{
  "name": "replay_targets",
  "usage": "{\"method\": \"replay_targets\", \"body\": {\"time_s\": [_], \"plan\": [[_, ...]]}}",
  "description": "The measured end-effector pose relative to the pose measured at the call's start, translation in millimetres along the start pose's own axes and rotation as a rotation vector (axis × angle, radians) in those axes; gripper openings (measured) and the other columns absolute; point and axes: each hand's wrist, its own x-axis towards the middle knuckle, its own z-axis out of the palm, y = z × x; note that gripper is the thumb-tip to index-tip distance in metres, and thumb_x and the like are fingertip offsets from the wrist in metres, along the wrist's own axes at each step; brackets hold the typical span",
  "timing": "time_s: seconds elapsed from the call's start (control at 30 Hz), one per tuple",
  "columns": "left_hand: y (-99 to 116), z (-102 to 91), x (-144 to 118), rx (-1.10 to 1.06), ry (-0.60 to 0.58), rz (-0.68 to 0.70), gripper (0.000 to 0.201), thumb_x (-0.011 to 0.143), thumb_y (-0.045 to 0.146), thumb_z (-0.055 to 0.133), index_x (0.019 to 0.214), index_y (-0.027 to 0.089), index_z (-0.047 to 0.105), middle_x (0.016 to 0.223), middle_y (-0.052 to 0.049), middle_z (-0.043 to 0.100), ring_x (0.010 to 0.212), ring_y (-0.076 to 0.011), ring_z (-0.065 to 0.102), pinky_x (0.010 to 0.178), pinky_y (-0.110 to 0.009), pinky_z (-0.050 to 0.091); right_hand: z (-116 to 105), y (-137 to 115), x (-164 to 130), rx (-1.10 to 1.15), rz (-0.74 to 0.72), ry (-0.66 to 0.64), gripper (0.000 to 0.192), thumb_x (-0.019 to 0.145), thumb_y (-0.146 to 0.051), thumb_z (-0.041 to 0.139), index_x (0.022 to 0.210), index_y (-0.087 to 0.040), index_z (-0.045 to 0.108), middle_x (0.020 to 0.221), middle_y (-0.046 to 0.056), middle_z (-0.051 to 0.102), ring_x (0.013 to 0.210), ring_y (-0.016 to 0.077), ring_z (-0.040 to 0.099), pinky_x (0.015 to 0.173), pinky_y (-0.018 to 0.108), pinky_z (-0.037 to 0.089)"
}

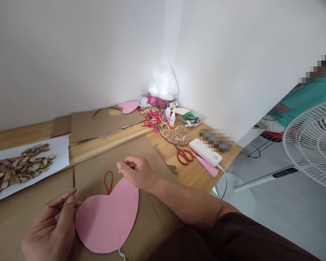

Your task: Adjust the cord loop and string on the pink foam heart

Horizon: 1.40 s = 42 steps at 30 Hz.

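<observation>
A pink paper heart (107,221) lies on a sheet of brown cardboard (152,221). From its notch rises a red cord loop (105,181). A pale green string (121,253) comes out at the bottom point. My left hand (50,226) is at the heart's left edge, thumb and fingers pinched together. Over the right lobe, my right hand (138,172) is closed, with thumb and forefinger tips pressed together. Whatever either pinch holds, if anything, is too small or hidden to make out.
Left, dried shell pieces (16,166) lie on white paper (63,145). Behind are another pink heart (128,107), colourful cords (156,119), glue bottles (172,117), a shell-covered heart (176,135), red-handled scissors (185,156) and a white power bank (205,151). A fan (312,145) and a person (309,96) are right.
</observation>
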Motion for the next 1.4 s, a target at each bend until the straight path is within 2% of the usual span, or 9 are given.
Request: {"method": "replay_targets", "body": {"time_s": [0.13,0.3,0.4,0.5,0.6,0.8,1.0,1.27,1.4], "plan": [[3,-3.4,2,0.000,-0.043,-0.056,0.029,0.076,0.049,0.071,0.100,0.034,0.077,0.078,0.005,0.075,0.068,-0.0177,0.068,0.056,-0.026,0.055,0,1,1,-0.001,0.012,-0.006,0.036,0.090,-0.046,0.059,0.067,-0.019,0.057,0.055,-0.007,0.038,0.055,0.0095,0.035,0.053,0.024,0.028],[3,-4.0,2,-0.045,-0.098,-0.112,0.031,0.077,0.053,0.071,0.103,0.037,0.076,0.072,0.005,0.073,0.066,-0.0178,0.067,0.056,-0.027,0.054,0,-3,0,0.008,0.011,-0.015,0.035,0.090,-0.044,0.059,0.065,-0.020,0.055,0.054,-0.007,0.037,0.054,0.0096,0.034,0.052,0.025,0.027],[-2,-3.1,3,-0.056,-0.093,-0.099,0.035,0.077,0.052,0.072,0.105,0.033,0.076,0.074,0.003,0.073,0.068,-0.0178,0.067,0.059,-0.026,0.054,-1,-6,0,0.009,0.020,-0.016,0.034,0.089,-0.044,0.058,0.065,-0.020,0.055,0.054,-0.007,0.039,0.052,0.0094,0.035,0.051,0.024,0.027],[-4,-2.4,3,-0.094,-0.120,-0.087,0.041,0.080,0.051,0.069,0.110,0.024,0.074,0.077,0.000,0.072,0.070,-0.0161,0.066,0.062,-0.024,0.053,-2,-9,-1,0.024,0.022,-0.021,0.035,0.090,-0.045,0.057,0.066,-0.020,0.055,0.055,-0.006,0.043,0.052,0.0094,0.036,0.051,0.024,0.029],[-3,-1.6,1,-0.129,-0.132,-0.065,0.043,0.084,0.050,0.067,0.111,0.019,0.072,0.078,-0.002,0.070,0.071,-0.0146,0.064,0.064,-0.023,0.052,-3,-9,-1,0.027,0.029,-0.025,0.036,0.090,-0.047,0.058,0.066,-0.020,0.055,0.054,-0.007,0.041,0.052,0.0101,0.036,0.051,0.025,0.028],[-1,1.1,0,-0.270,-0.166,-0.109,0.039,0.088,0.047,0.064,0.111,0.016,0.069,0.074,-0.001,0.065,0.068,-0.0131,0.061,0.062,-0.022,0.047,-4,-8,0,0.023,0.073,-0.010,0.039,0.089,-0.051,0.061,0.066,-0.021,0.054,0.053,-0.007,0.040,0.048,0.0101,0.036,0.048,0.025,0.027],[0,6.1,0,-0.322,-0.154,-0.088,0.033,0.091,0.044,0.062,0.108,0.017,0.069,0.073,-0.001,0.064,0.068,-0.0132,0.061,0.065,-0.023,0.047,-6,-19,-3,-0.041,0.108,-0.032,0.036,0.090,-0.048,0.064,0.067,-0.022,0.054,0.058,-0.004,0.044,0.053,0.0123,0.041,0.052,0.026,0.033],[5,8.6,3,-0.362,-0.148,-0.084,0.026,0.089,0.038,0.063,0.102,0.017,0.070,0.072,-0.001,0.065,0.067,-0.0129,0.061,0.070,-0.025,0.047,-8,3,3,-0.022,0.081,-0.026,0.037,0.088,-0.053,0.067,0.070,-0.021,0.060,0.057,-0.004,0.046,0.053,0.0126,0.041,0.050,0.026,0.034],[8,7.7,3,-0.369,-0.154,-0.084,0.026,0.089,0.037,0.062,0.102,0.016,0.070,0.070,-0.001,0.065,0.066,-0.0130,0.060,0.068,-0.025,0.047,-9,4,3,-0.037,0.082,-0.008,0.038,0.088,-0.053,0.067,0.069,-0.021,0.060,0.059,-0.003,0.047,0.053,0.0127,0.041,0.050,0.027,0.034]]}}
